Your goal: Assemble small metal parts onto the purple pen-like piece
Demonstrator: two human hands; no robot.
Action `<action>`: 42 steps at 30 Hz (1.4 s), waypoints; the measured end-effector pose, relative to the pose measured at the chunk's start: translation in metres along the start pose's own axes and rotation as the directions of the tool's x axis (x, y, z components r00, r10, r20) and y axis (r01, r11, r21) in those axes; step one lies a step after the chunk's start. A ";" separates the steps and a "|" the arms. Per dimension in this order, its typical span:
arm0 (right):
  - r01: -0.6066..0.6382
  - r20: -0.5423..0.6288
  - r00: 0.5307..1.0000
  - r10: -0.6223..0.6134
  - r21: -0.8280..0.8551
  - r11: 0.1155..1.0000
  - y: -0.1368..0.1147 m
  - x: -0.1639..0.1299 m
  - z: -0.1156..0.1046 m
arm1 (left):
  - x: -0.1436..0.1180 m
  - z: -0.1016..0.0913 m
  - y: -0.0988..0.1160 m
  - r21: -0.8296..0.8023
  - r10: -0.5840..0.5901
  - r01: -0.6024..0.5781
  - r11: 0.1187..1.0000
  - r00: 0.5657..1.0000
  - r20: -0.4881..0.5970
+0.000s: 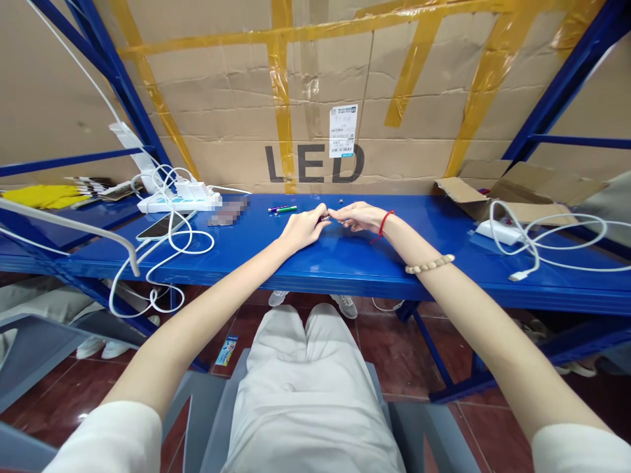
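A small dark part (325, 217) sits between the 2 hands at the middle of the blue bench (345, 263) — left hand (303, 228) and right hand (357, 215) both pinch it with narrow fingers, equally near. Its long axis seems left-to-right, though it's tiny. 2 pens (282, 209) lie just beyond.

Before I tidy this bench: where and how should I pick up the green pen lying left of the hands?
Grip the green pen at mid-barrel, coming from above with fingers on its near and far sides. It lies flat on the blue shelf, lengthwise left to right, with bare shelf on both sides. The left hand is nearest.
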State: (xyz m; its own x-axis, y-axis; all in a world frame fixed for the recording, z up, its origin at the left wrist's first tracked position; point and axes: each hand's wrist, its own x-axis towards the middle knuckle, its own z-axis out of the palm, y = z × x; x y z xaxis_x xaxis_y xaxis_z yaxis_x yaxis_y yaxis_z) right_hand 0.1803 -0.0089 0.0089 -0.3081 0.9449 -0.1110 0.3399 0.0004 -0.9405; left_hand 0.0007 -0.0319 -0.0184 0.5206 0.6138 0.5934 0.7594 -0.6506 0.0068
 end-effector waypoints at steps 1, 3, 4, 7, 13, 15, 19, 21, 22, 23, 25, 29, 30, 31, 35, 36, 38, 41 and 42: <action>-0.007 0.009 1.000 0.007 0.002 1.000 0.000 0.000 0.000 | 0.000 0.000 0.000 0.000 0.005 -0.005 1.000 1.000 0.001; -0.024 0.031 0.999 0.024 0.001 1.000 0.002 0.001 -0.001 | -0.001 -0.001 0.000 0.001 0.018 -0.018 1.000 1.000 0.003; -0.031 0.041 0.999 0.031 -0.003 1.000 0.003 0.001 -0.002 | -0.001 -0.001 0.000 0.002 0.023 -0.023 1.000 1.000 0.002; -0.028 0.054 0.998 0.029 -0.024 0.999 0.008 0.003 -0.003 | -0.002 -0.001 0.000 0.013 0.037 -0.037 0.999 0.999 -0.006; 0.044 0.036 0.999 -0.040 -0.119 0.992 0.011 0.003 -0.003 | -0.005 -0.001 -0.001 0.029 0.068 -0.067 0.997 0.997 -0.032; 0.086 0.065 0.995 -0.077 -0.148 0.985 0.010 0.001 -0.002 | -0.005 -0.001 -0.002 0.032 0.065 -0.064 0.997 0.997 -0.043; 0.153 0.170 0.978 -0.125 -0.163 0.975 0.011 0.001 0.002 | -0.005 0.000 -0.003 0.028 0.062 -0.061 0.998 0.997 -0.040; 0.180 0.215 0.966 -0.144 -0.161 0.970 0.012 0.001 0.004 | -0.005 0.000 -0.004 0.025 0.059 -0.058 0.998 0.998 -0.032; 0.196 0.229 0.961 -0.157 -0.161 0.967 0.013 0.001 0.005 | -0.004 0.000 -0.004 0.024 0.055 -0.054 0.998 0.998 -0.028; 0.214 0.235 0.957 -0.173 -0.163 0.963 0.013 0.002 0.006 | -0.004 0.000 -0.004 0.022 0.049 -0.049 0.999 0.998 -0.026; 0.253 0.226 0.951 -0.211 -0.180 0.951 0.013 0.003 0.006 | -0.003 0.000 -0.005 0.020 0.035 -0.034 0.999 0.999 -0.026; 0.363 0.129 0.931 -0.340 -0.250 0.898 0.007 0.005 0.000 | 0.002 0.001 -0.003 0.019 -0.013 0.014 1.000 0.999 -0.045; 0.399 0.084 0.916 -0.392 -0.266 0.877 0.006 0.006 -0.003 | 0.003 0.001 -0.002 0.020 -0.030 0.031 0.999 0.998 -0.054; 0.437 0.038 0.895 -0.445 -0.280 0.855 0.004 0.006 -0.006 | 0.004 0.001 0.000 0.021 -0.046 0.048 0.999 0.997 -0.062; 0.557 -0.038 0.802 -0.596 -0.313 0.769 0.003 0.005 -0.013 | 0.006 0.002 0.003 0.015 -0.081 0.082 0.996 0.995 -0.061; 0.578 -0.029 0.787 -0.617 -0.319 0.751 0.003 0.005 -0.014 | 0.006 0.002 0.003 0.010 -0.085 0.086 0.996 0.995 -0.056; 0.614 -0.012 0.757 -0.654 -0.331 0.717 0.004 0.005 -0.014 | 0.005 0.001 0.003 -0.003 -0.091 0.091 0.996 0.995 -0.042; 0.648 -0.011 0.719 -0.695 -0.354 0.675 0.005 0.006 -0.013 | 0.004 -0.001 0.003 -0.038 -0.077 0.077 0.996 0.997 0.001; 0.653 -0.014 0.710 -0.704 -0.361 0.666 0.006 0.006 -0.012 | 0.003 -0.002 0.003 -0.054 -0.067 0.068 0.996 0.998 0.018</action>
State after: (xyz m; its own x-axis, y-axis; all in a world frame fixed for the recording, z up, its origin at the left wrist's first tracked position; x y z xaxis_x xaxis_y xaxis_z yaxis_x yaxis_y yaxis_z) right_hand 0.1914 0.0009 0.0070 -0.4452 0.6756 0.5876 0.3458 0.7351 -0.5832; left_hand 0.0036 -0.0324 -0.0150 0.4757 0.6639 0.5770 0.7708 -0.6306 0.0902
